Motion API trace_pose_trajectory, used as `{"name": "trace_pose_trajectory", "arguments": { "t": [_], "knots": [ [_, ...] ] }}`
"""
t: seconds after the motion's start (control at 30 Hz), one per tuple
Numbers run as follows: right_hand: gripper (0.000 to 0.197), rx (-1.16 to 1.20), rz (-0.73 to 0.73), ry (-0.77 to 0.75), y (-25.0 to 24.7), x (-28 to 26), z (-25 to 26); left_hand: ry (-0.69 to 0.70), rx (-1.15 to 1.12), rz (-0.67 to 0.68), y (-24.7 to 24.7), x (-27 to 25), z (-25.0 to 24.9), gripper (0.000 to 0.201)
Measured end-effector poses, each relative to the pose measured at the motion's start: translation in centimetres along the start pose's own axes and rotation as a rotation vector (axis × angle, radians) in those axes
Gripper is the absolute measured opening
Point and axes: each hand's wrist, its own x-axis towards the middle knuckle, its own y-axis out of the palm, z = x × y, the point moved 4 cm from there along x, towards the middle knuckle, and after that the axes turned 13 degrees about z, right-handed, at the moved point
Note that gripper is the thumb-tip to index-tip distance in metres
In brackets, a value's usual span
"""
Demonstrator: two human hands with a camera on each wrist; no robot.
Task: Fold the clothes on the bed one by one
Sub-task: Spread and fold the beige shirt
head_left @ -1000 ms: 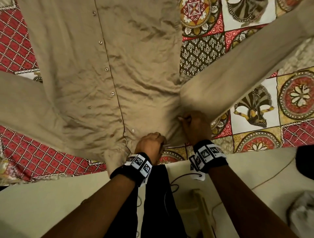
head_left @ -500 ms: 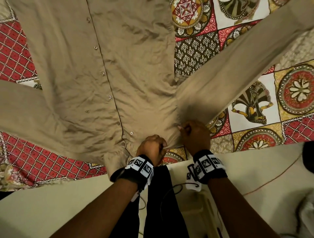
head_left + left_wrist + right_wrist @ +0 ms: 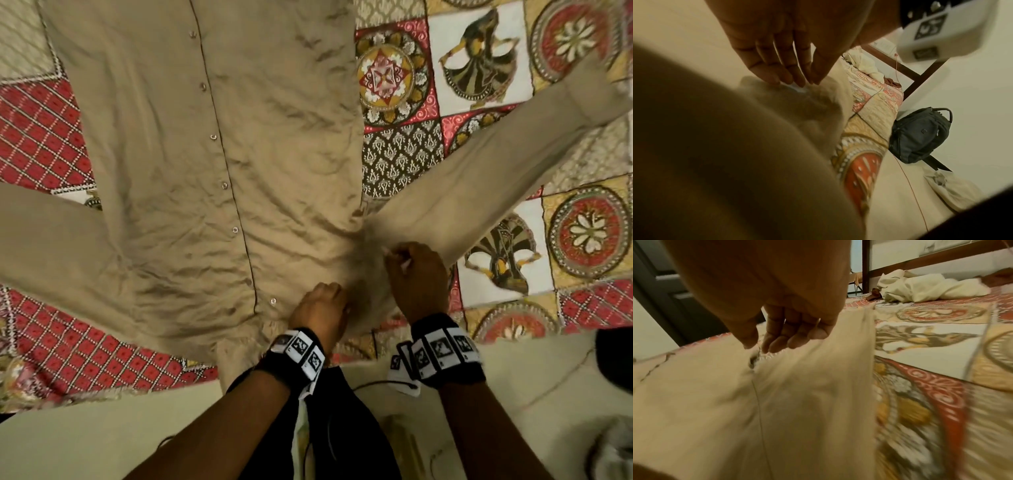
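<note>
Broadly, the bed (image 3: 486, 102) is covered by a patchwork bedspread (image 3: 582, 233) printed with red lattice squares, round floral medallions and dancing figures, and most of it in the head view is taken up by a tan button-front shirt (image 3: 205, 171) that is spread flat, front up, with its collar end at the near edge of the bed and its body running away from the person. Its placket with a row of small buttons (image 3: 224, 185) is seen running down the middle, and the cloth is wrinkled. One long sleeve (image 3: 479, 178) is stretched out diagonally to the right across the bedspread, and the other sleeve (image 3: 51, 240) is laid out to the left. A crumpled cream cloth (image 3: 920, 287) is seen at the far end of the bed in the right wrist view, near the dark wooden bed frame (image 3: 866, 264). On the pale floor (image 3: 910, 194) beside the bed a dark backpack (image 3: 920, 134) is stood, with a thin red cord (image 3: 908, 183) trailing past it. The right hand (image 3: 416, 274) is placed at the shoulder of the shirt where the right sleeve joins the body, and its fingers (image 3: 795, 339) are closed in a pinch on the edge of the fabric there. The left hand (image 3: 318, 315) is set just beside it at the collar end, knuckles up; whether cloth is grasped by it or merely pressed cannot be told, as its own camera is largely blocked by tan fabric. Black wristbands with white marker tags (image 3: 301, 353) are worn on both wrists.
</note>
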Motion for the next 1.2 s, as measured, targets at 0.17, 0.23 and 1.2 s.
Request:
{"name": "trace_pose_trajectory", "arguments": {
  "t": [0.17,0.23,1.2],
  "knots": [
    [0.022,0.066,0.189,-0.064,-3.8,13.2,6.4,-0.078,-0.212,-0.004,-4.2,3.3,1.4,0.035],
    [0.024,0.026,0.302,-0.071,-5.0,18.8,8.9,-0.164,-0.278,0.037,-5.8,4.2,1.6,0.037],
    [0.022,-0.398,0.363,-0.277,-7.4,46.8,19.5,-0.556,-0.714,-0.407,-3.3,6.9,-3.0,0.022]
  ]
}}
